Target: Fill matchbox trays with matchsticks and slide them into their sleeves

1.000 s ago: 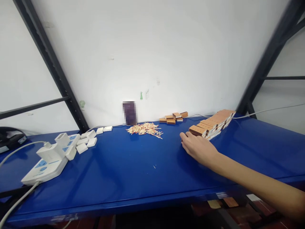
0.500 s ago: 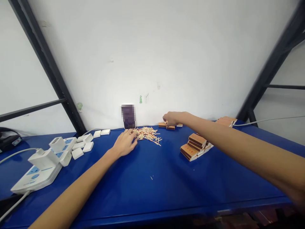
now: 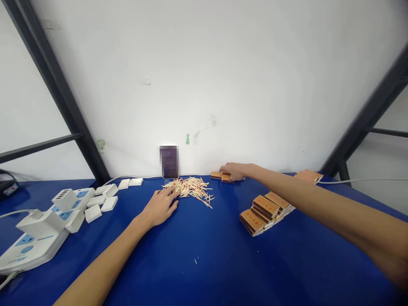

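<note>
My open-fingered left hand (image 3: 159, 207) touches the loose pale wooden matchstick heap (image 3: 191, 189), one careless sweep from scattering it, while my right hand (image 3: 234, 171) curls its fingers over small brown matchboxes (image 3: 216, 174), grip unclear.

The left hand (image 3: 159, 207) is laid flat on the blue table (image 3: 204, 263), fingers touching the edge of a loose heap of matchsticks (image 3: 191, 190). The right hand (image 3: 235, 171) is set upon a small cluster of matchboxes (image 3: 216, 175) by the wall; its grip cannot be made out. A slumped row of matchboxes (image 3: 264, 208) is seen beside the right forearm.
</note>
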A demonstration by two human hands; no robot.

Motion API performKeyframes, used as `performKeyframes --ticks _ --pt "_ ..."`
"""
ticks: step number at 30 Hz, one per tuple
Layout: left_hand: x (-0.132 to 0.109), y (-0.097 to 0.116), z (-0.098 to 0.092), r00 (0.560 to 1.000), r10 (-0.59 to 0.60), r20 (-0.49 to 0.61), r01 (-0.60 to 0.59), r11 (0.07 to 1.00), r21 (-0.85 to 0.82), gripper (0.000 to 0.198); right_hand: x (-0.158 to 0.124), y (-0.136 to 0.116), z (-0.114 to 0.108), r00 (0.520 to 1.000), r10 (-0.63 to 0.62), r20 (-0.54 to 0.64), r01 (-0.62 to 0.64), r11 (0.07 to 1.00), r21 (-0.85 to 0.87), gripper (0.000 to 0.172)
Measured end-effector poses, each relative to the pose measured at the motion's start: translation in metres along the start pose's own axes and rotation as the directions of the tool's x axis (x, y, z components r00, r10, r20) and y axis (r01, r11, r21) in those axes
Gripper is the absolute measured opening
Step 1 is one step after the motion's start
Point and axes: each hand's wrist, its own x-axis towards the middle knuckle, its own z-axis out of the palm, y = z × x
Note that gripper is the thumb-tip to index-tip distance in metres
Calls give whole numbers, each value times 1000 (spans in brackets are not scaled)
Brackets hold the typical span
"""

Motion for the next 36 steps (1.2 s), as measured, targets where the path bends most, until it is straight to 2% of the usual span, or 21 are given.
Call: performKeyframes --ticks 7,10,13,16,19,22,25,31,36 --pt "-15 0 -15 997 68 -30 -70 995 -73 34 2 -7 -6 997 65 47 -65 998 3 57" --pt "-15 -2 -15 994 40 -101 -51 992 -111 35 1 -12 -7 998 41 41 -42 998 46 53" --pt "-12 -10 -10 989 -23 -145 2 989 -148 39 -3 -23 -14 999 34 -22 -33 998 57 51" --pt "-5 -23 -5 990 -84 -114 63 981 -181 43 -19 -50 -27 994 4 -105 2 999 54 54" --pt "9 -32 -3 996 -73 -45 64 982 -177 45 -53 -98 -35 985 -110 -135 122 989 86 57" --pt "26 -34 0 1000 10 -9 -11 989 -150 46 -92 -150 -32 930 -344 -129 362 920 153 54" --pt "42 -34 8 999 50 -8 -51 984 -168 48 -120 -185 -20 899 -403 -172 430 885 180 52" --pt "57 -37 27 1000 18 3 -17 976 -216 53 -132 -206 2 893 -353 -279 423 871 252 51" --pt "55 -35 27 999 37 27 -30 974 -225 46 -124 -210 16 879 -364 -308 452 841 297 53"
